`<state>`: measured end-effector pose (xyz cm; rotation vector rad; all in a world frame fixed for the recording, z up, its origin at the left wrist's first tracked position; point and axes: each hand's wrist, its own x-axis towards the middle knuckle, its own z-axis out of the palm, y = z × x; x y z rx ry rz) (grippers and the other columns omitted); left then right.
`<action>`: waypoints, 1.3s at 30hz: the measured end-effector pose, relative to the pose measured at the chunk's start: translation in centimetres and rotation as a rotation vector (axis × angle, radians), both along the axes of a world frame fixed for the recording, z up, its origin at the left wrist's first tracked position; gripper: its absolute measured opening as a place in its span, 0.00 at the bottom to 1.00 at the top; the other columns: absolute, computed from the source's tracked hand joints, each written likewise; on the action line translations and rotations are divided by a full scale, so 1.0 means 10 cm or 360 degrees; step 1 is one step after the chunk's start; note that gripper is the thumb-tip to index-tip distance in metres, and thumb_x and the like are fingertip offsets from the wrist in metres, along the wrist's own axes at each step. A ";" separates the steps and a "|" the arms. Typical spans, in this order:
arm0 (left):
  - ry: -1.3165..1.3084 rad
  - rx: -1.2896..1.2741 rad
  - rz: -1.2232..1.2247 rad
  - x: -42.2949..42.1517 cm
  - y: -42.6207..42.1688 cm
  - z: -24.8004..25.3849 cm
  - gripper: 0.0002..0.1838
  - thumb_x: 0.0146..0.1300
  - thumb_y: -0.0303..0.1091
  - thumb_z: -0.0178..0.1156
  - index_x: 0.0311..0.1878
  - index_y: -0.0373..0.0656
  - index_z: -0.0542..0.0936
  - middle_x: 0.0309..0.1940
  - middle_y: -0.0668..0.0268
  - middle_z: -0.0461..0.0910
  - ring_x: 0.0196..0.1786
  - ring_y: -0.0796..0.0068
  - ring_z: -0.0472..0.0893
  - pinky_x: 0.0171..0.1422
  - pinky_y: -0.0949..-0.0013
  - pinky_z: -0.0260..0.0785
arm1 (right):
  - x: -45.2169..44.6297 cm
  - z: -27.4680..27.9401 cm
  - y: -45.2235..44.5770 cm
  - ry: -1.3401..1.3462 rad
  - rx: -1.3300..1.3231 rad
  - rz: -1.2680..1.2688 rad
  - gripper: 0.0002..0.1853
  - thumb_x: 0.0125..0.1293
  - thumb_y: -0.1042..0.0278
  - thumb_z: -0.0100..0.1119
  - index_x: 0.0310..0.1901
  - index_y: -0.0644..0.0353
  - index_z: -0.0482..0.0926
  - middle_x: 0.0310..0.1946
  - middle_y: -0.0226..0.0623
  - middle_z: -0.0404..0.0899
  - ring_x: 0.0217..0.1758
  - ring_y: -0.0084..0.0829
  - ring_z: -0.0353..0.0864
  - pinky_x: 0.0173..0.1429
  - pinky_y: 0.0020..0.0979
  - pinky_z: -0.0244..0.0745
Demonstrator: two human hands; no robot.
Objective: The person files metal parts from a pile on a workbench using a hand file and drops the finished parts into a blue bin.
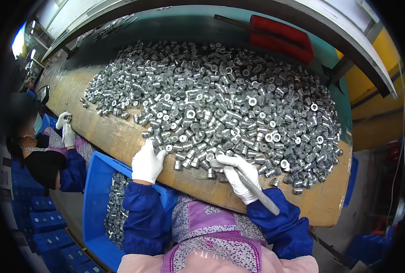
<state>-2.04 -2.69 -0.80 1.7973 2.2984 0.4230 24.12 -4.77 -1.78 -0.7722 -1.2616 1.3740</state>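
Note:
Small silvery metal fittings (202, 98), short and cylindrical with holes visible in many, lie in a broad heap on the table. My left hand (147, 163), in a white glove, is at the heap's near edge. Its thumb stands apart from the fingers, with loose fittings beside the fingertips; whether it touches one is unclear. Farther right, my gloved right hand (242, 185) is closed around a grey rod-like tool (262, 198). The tool's rear end sticks out toward my right sleeve, and its front end, partly covered by my fingers, is among the nearest fittings.
A blue bin (89, 218) holding many fittings stands below the table's edge at left. At the back is a red tray (275, 38) with a long bar across it. A co-worker (43, 154) in white gloves sits at left, near stacked blue crates (47, 220).

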 end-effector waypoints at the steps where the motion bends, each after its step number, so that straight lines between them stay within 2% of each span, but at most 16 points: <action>1: 0.0001 0.0002 -0.0007 0.01 -0.01 0.01 0.19 0.54 0.42 0.67 0.43 0.40 0.77 0.29 0.56 0.82 0.33 0.55 0.82 0.40 0.59 0.74 | -0.01 0.00 0.00 0.0006 0.0044 -0.0014 0.14 0.67 0.74 0.56 0.53 0.63 0.77 0.43 0.40 0.84 0.41 0.23 0.81 0.45 0.23 0.76; 3: -0.0249 0.0118 0.0055 0.07 -0.02 0.14 0.20 0.53 0.43 0.69 0.42 0.39 0.76 0.27 0.59 0.81 0.30 0.61 0.82 0.38 0.64 0.74 | 0.00 -0.04 0.02 -0.0246 0.0148 -0.0025 0.14 0.64 0.75 0.57 0.52 0.61 0.78 0.38 0.40 0.84 0.36 0.26 0.82 0.40 0.24 0.77; 4: -0.0586 -0.0013 0.0091 0.12 -0.04 0.27 0.20 0.53 0.41 0.70 0.41 0.38 0.76 0.27 0.63 0.80 0.29 0.71 0.80 0.36 0.70 0.73 | 0.02 -0.07 0.04 -0.0493 0.0306 -0.0036 0.15 0.63 0.76 0.58 0.52 0.60 0.78 0.36 0.40 0.83 0.34 0.27 0.82 0.38 0.24 0.77; 7: -0.1366 -0.0011 -0.0177 0.39 -0.18 0.37 0.18 0.50 0.35 0.73 0.39 0.38 0.77 0.31 0.69 0.80 0.32 0.82 0.76 0.36 0.77 0.70 | -0.03 0.12 0.14 -0.0760 0.0978 -0.0224 0.19 0.55 0.70 0.66 0.50 0.58 0.77 0.36 0.41 0.81 0.36 0.39 0.81 0.41 0.35 0.76; 10: -0.1399 -0.0182 -0.0342 0.70 -0.30 0.48 0.19 0.48 0.34 0.75 0.40 0.38 0.77 0.30 0.67 0.81 0.31 0.84 0.77 0.36 0.78 0.71 | -0.02 0.21 0.14 -0.0847 0.1041 -0.0121 0.26 0.48 0.70 0.71 0.51 0.56 0.73 0.39 0.40 0.80 0.39 0.44 0.80 0.45 0.39 0.75; 17: -0.1306 -0.0159 -0.0527 0.82 -0.35 0.37 0.20 0.49 0.33 0.74 0.42 0.37 0.78 0.30 0.66 0.81 0.32 0.83 0.79 0.38 0.77 0.73 | 0.01 0.13 0.18 -0.0789 0.1096 -0.0117 0.24 0.48 0.70 0.69 0.49 0.56 0.73 0.37 0.41 0.79 0.39 0.46 0.79 0.46 0.40 0.75; 19: -0.1526 -0.0119 -0.0435 0.80 -0.36 0.30 0.21 0.50 0.33 0.74 0.44 0.36 0.77 0.31 0.68 0.80 0.30 0.85 0.76 0.36 0.80 0.70 | 0.03 0.15 0.18 -0.0799 0.1073 -0.0122 0.24 0.49 0.68 0.69 0.49 0.56 0.73 0.38 0.41 0.79 0.40 0.46 0.79 0.46 0.40 0.74; 20: -0.1953 -0.0242 -0.0328 0.83 -0.33 0.39 0.23 0.53 0.34 0.71 0.49 0.35 0.76 0.32 0.70 0.78 0.30 0.87 0.73 0.34 0.82 0.66 | 0.04 0.16 0.18 -0.0811 0.1052 -0.0125 0.23 0.50 0.67 0.68 0.49 0.55 0.73 0.38 0.41 0.79 0.41 0.46 0.79 0.47 0.41 0.74; 21: -0.1954 -0.0243 -0.0328 0.81 -0.31 0.40 0.23 0.53 0.34 0.71 0.49 0.35 0.76 0.32 0.70 0.78 0.30 0.87 0.73 0.34 0.82 0.66 | 0.05 0.12 0.15 -0.0807 0.0916 -0.0099 0.20 0.54 0.61 0.69 0.48 0.52 0.75 0.44 0.43 0.80 0.48 0.46 0.79 0.56 0.42 0.72; 23: -0.2291 -0.0742 -0.0286 0.74 -0.28 0.44 0.24 0.58 0.35 0.67 0.55 0.34 0.73 0.33 0.71 0.78 0.32 0.88 0.73 0.34 0.83 0.64 | 0.06 0.07 0.15 -0.0798 0.0993 -0.0184 0.20 0.55 0.60 0.69 0.48 0.52 0.75 0.44 0.43 0.80 0.49 0.47 0.79 0.57 0.43 0.71; 24: -0.2208 -0.0816 -0.0273 0.80 -0.28 0.48 0.22 0.62 0.35 0.64 0.56 0.34 0.74 0.35 0.71 0.79 0.34 0.89 0.73 0.35 0.84 0.63 | 0.05 0.05 0.15 -0.0787 0.1067 -0.0270 0.20 0.56 0.60 0.68 0.48 0.53 0.75 0.44 0.44 0.80 0.50 0.48 0.79 0.59 0.45 0.70; 29: -0.2139 -0.0637 -0.0266 0.89 -0.36 0.40 0.18 0.60 0.34 0.66 0.50 0.35 0.79 0.36 0.70 0.81 0.36 0.86 0.75 0.38 0.80 0.67 | 0.06 0.03 0.15 -0.0772 0.1067 -0.0234 0.20 0.58 0.58 0.67 0.49 0.53 0.75 0.47 0.46 0.80 0.53 0.50 0.78 0.61 0.47 0.69; 31: -0.1597 -0.0299 -0.0604 0.89 -0.35 0.41 0.18 0.56 0.34 0.69 0.47 0.36 0.81 0.32 0.70 0.81 0.33 0.86 0.75 0.37 0.78 0.68 | 0.06 0.02 0.14 -0.0767 0.1058 -0.0232 0.20 0.58 0.57 0.66 0.50 0.53 0.75 0.48 0.46 0.80 0.54 0.51 0.78 0.61 0.47 0.69; 34: -0.1393 -0.0244 -0.0683 0.90 -0.34 0.52 0.15 0.53 0.33 0.69 0.43 0.36 0.82 0.33 0.67 0.80 0.33 0.82 0.75 0.38 0.75 0.68 | 0.05 0.03 0.14 -0.0754 0.1051 -0.0230 0.20 0.60 0.56 0.65 0.50 0.53 0.75 0.48 0.47 0.80 0.54 0.51 0.78 0.61 0.46 0.69; 38: -0.1292 -0.0187 -0.0759 0.88 -0.36 0.42 0.17 0.56 0.36 0.69 0.46 0.36 0.81 0.29 0.70 0.80 0.31 0.85 0.75 0.37 0.79 0.68 | 0.04 0.05 0.15 -0.0703 0.1043 -0.0211 0.20 0.60 0.55 0.65 0.50 0.53 0.75 0.48 0.46 0.80 0.55 0.50 0.78 0.60 0.45 0.70; 39: -0.1624 -0.0271 -0.0597 0.90 -0.38 0.40 0.17 0.58 0.37 0.68 0.46 0.36 0.81 0.28 0.70 0.79 0.29 0.85 0.74 0.34 0.80 0.66 | 0.05 0.05 0.14 -0.0709 0.1033 -0.0197 0.20 0.59 0.56 0.66 0.50 0.53 0.75 0.48 0.46 0.80 0.55 0.49 0.78 0.60 0.45 0.70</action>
